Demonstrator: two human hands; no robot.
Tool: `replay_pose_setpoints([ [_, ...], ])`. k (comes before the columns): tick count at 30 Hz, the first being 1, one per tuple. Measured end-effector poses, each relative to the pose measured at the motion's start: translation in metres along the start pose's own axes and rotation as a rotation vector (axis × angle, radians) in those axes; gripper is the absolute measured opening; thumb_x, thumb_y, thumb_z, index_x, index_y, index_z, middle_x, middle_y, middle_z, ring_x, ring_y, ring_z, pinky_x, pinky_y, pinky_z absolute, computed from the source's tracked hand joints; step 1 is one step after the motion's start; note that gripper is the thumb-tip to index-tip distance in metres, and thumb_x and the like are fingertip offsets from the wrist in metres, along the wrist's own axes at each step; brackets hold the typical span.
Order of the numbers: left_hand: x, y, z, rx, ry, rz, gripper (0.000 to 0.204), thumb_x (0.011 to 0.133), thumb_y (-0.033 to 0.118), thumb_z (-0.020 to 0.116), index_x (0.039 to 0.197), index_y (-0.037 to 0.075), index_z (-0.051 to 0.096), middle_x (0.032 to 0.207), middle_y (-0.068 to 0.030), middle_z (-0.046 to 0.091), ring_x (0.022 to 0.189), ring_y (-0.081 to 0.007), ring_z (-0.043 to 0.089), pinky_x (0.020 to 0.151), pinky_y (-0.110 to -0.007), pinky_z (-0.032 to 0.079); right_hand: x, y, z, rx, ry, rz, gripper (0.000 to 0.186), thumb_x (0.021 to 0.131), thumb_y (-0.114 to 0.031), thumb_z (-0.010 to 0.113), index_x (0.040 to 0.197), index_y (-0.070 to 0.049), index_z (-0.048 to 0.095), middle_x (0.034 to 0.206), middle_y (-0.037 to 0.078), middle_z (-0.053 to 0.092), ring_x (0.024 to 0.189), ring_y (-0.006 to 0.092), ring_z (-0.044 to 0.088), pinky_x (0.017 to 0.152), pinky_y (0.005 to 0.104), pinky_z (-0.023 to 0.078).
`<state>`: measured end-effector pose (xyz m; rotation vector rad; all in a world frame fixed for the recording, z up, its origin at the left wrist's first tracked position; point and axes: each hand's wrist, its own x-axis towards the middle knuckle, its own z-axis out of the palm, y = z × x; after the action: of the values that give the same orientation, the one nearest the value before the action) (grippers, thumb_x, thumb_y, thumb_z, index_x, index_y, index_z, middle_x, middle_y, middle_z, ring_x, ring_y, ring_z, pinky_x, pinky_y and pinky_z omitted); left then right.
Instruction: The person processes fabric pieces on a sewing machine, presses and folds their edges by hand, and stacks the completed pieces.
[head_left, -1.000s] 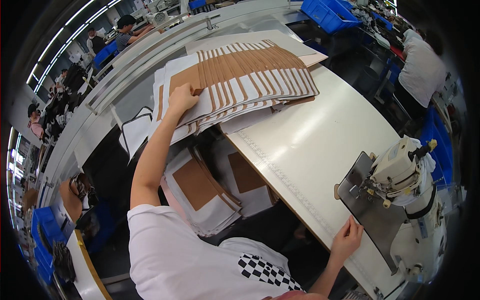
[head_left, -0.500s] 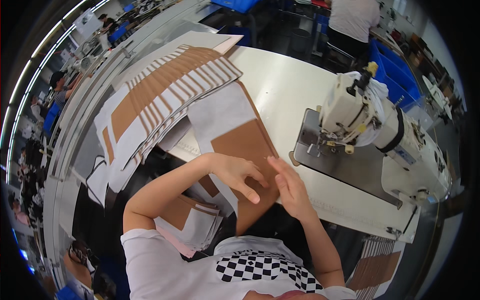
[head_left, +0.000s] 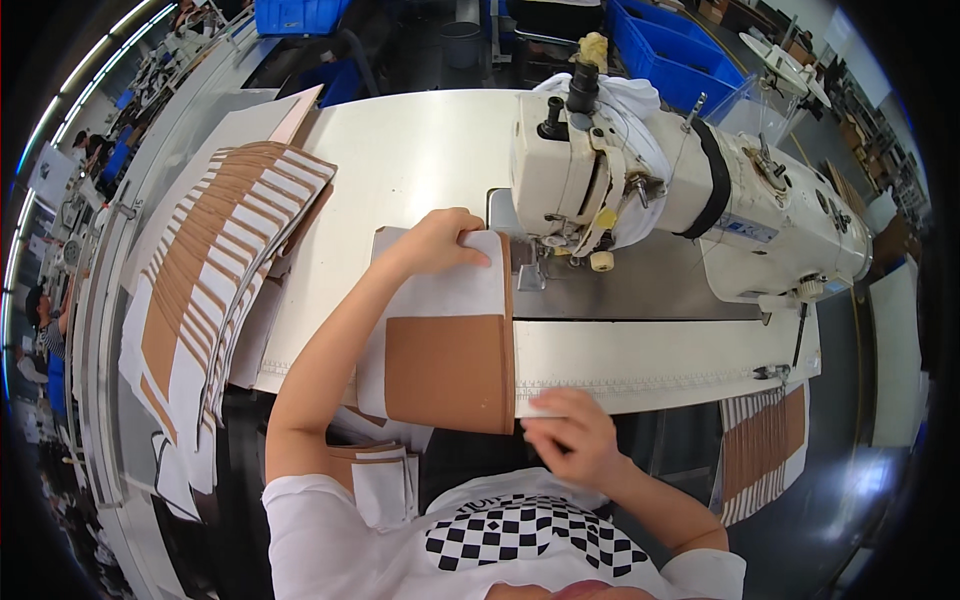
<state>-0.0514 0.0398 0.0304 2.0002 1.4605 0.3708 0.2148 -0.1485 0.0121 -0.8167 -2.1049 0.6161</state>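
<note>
nearest to me: right hand (head_left: 572, 438) sits at the table's front edge (head_left: 650, 385), fingers curled together, fingertips pinching or pressing the lower right corner of the brown-and-white fabric piece (head_left: 445, 345). can't tell if it's a true pinch or just a press from here.

the piece lies flat on the white table, its lower end overhanging the front edge toward my lap, its right edge running along the machine bed (head_left: 640, 290). brown panel on the near half, white on the far half.

left hand (head_left: 440, 242) is at the far top edge of the piece, fingers bent down over the white part, holding it flat just left of the presser foot (head_left: 545, 255).

handling, my read: thin, light, floppy, will buckle if pushed from one end only. best held at two opposite ends and kept taut, as both hands sit now. low slip risk on the table, but the overhang can drag it off.

further left: fanned stack of matching pieces (head_left: 215, 280). behind: white sewing machine (head_left: 690, 185), blue bins (head_left: 680, 55).
</note>
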Motion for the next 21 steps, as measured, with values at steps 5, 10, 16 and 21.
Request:
replay_pose_setpoints([
  [5,-0.024,0.029,0.035,-0.322,0.049,-0.032,0.019,0.086,0.014,0.070,0.098,0.001,0.065,0.089,-0.0078,0.062,0.070,-0.0178,0.055,0.061,-0.029,0.046,0.062,0.027,0.006,0.278,0.138,0.743,0.029,0.086,-0.023,0.070,0.104,-0.003,0.061,0.085,0.015,0.068,0.073,0.0283,0.068,0.059,0.0345,0.052],
  [10,-0.031,0.028,0.063,0.106,0.418,0.455,0.032,0.075,0.001,0.068,0.107,0.007,0.066,0.106,-0.0069,0.064,0.077,-0.0220,0.060,0.065,-0.032,0.053,0.073,0.045,0.013,0.156,-0.020,0.846,0.030,0.086,-0.029,0.069,0.093,-0.002,0.057,0.058,0.012,0.063,0.053,0.0285,0.064,0.053,0.0373,0.048],
  [16,-0.020,0.031,0.058,0.431,0.380,0.629,0.044,0.063,-0.005,0.065,0.106,0.005,0.066,0.106,-0.0052,0.066,0.085,-0.0232,0.060,0.072,-0.033,0.054,0.090,0.051,0.008,0.005,0.000,0.819,0.025,0.085,-0.021,0.070,0.081,-0.001,0.055,0.057,0.014,0.061,0.053,0.0318,0.062,0.052,0.0402,0.046],
  [21,-0.009,0.023,0.060,0.235,0.383,0.699,0.037,0.062,-0.008,0.064,0.097,0.003,0.068,0.099,-0.0077,0.066,0.088,-0.0258,0.059,0.076,-0.034,0.054,0.091,0.043,0.009,-0.030,0.067,0.807,0.020,0.085,-0.017,0.069,0.081,-0.002,0.056,0.058,0.014,0.062,0.057,0.0333,0.063,0.053,0.0408,0.048],
])
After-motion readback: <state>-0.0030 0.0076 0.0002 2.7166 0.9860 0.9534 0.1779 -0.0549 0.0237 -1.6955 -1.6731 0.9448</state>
